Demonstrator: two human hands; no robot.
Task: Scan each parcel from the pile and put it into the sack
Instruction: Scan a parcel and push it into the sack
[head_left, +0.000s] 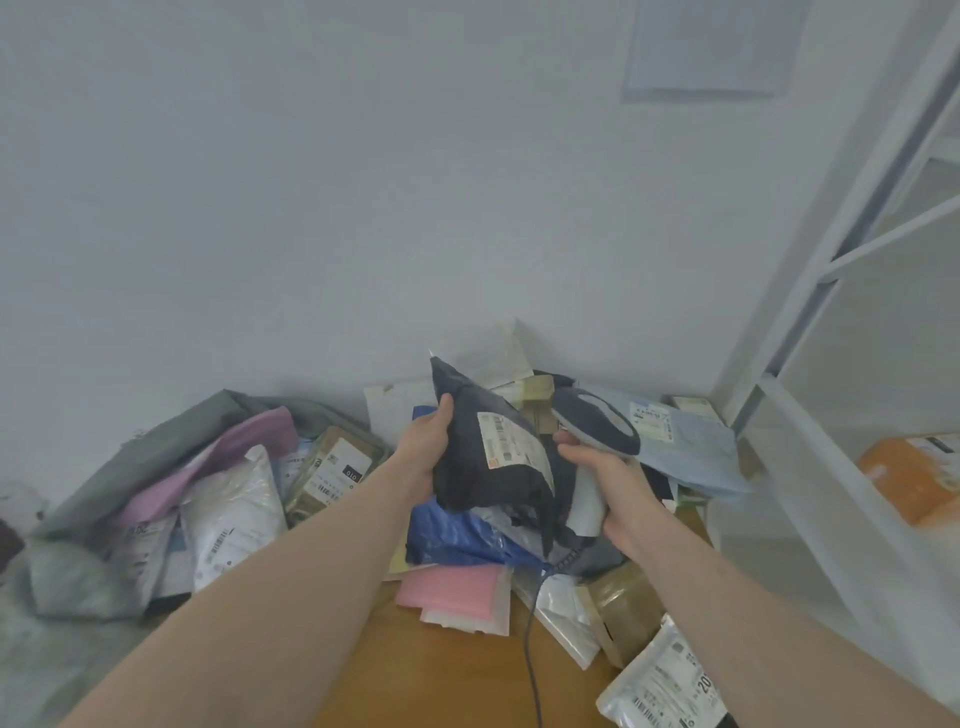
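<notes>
My left hand (426, 441) grips a black soft parcel (478, 467) by its left edge and holds it up above the pile, its white barcode label (511, 441) turned to the right. My right hand (608, 483) holds a handheld barcode scanner (595, 423) by its white handle, the dark head close to the label. The scanner's cable (532, 639) hangs down over the table. The pile of parcels (467, 540) lies under both hands. The grey sack (171, 441) lies open at the left with several parcels in it.
A wooden table (457, 670) carries the pile. A pink parcel (452, 592), a blue bag (452, 530) and a light blue parcel (685, 447) lie in it. A white labelled parcel (660, 680) sits at the front right. A white shelf frame (810, 374) stands right, holding an orange parcel (909, 478).
</notes>
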